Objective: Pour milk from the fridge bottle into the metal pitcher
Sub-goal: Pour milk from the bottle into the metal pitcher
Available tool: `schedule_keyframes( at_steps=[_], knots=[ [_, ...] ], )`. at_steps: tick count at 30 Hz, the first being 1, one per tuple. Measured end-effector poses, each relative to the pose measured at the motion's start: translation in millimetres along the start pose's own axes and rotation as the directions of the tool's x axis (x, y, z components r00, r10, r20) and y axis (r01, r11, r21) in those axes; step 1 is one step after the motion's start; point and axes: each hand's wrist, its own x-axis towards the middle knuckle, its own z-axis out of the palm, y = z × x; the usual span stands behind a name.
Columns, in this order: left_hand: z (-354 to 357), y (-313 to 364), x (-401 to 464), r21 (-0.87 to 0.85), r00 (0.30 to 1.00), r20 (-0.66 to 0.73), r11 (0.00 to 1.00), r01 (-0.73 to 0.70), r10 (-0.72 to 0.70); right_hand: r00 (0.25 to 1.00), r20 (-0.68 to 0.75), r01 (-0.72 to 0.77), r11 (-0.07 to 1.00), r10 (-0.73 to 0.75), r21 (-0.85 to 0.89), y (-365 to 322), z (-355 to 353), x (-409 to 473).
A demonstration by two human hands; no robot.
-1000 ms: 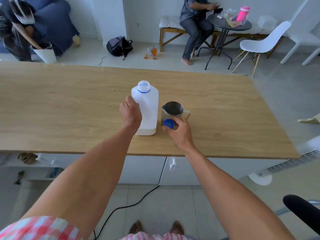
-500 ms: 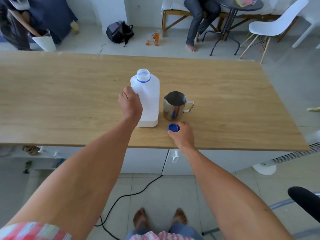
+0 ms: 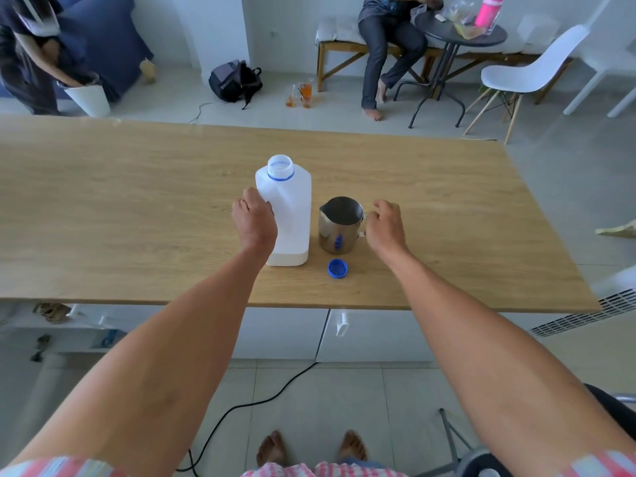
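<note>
A white plastic milk bottle (image 3: pixel 292 215) with a blue neck ring stands upright and uncapped on the wooden table (image 3: pixel 137 208); only a little milk shows at its bottom. My left hand (image 3: pixel 254 223) grips its left side. Just right of it stands the metal pitcher (image 3: pixel 340 224), empty inside, handle to the right. My right hand (image 3: pixel 386 226) is at that handle with its fingers curled; whether they hold it I cannot tell. The blue cap (image 3: pixel 337 268) lies on the table in front of the pitcher.
The table's near edge runs just below the cap. Beyond the table are a black backpack (image 3: pixel 234 80), drink cups on the floor (image 3: pixel 300 95), a white bin (image 3: pixel 87 98), a round table (image 3: pixel 459 32), a white chair (image 3: pixel 526 75), and two people.
My right hand set the blue cap down on the table and moved up and right to the pitcher's handle. My left hand stayed on the bottle.
</note>
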Motion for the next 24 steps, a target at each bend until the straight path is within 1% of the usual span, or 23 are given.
schedule_keyframes(
  at_steps=[3,6,8,10,13,16,20,22,24],
  knots=[
    [0,-1,2,0.021,1.0,-0.008,1.0,-0.003,0.003,0.986,0.145,-0.079,0.997,0.08,-0.014,1,-2,14],
    [-1,1,1,0.026,1.0,-0.008,1.0,0.016,-0.015,0.977,0.192,-0.082,0.995,0.091,-0.056,7,-3,14],
    [-1,5,-3,0.008,1.0,-0.005,1.0,0.025,-0.025,0.975,0.202,-0.084,0.995,0.093,-0.052,8,-3,10],
    [-2,8,-7,-0.012,0.999,-0.012,0.999,0.047,-0.047,0.966,0.234,-0.108,0.994,0.108,-0.012,10,-1,6],
    [-3,10,-10,-0.018,0.999,0.012,0.999,0.043,-0.043,0.937,0.318,-0.189,0.976,0.145,0.11,8,3,-2],
    [-3,15,-11,0.014,0.998,0.063,1.0,-0.018,0.017,0.919,0.351,-0.257,0.946,0.178,0.195,1,7,-10],
    [-2,27,-6,0.091,0.99,0.086,0.988,-0.123,0.116,0.91,0.341,-0.325,0.916,0.235,0.237,-9,13,-15],
    [-1,36,-6,0.155,0.976,0.124,0.968,-0.198,0.18,0.91,0.316,-0.349,0.907,0.268,0.236,-12,14,-16],
    [-2,44,-5,0.263,0.952,0.186,0.921,-0.288,0.245,0.915,0.298,-0.343,0.912,0.271,0.223,-14,16,-16]
  ],
)
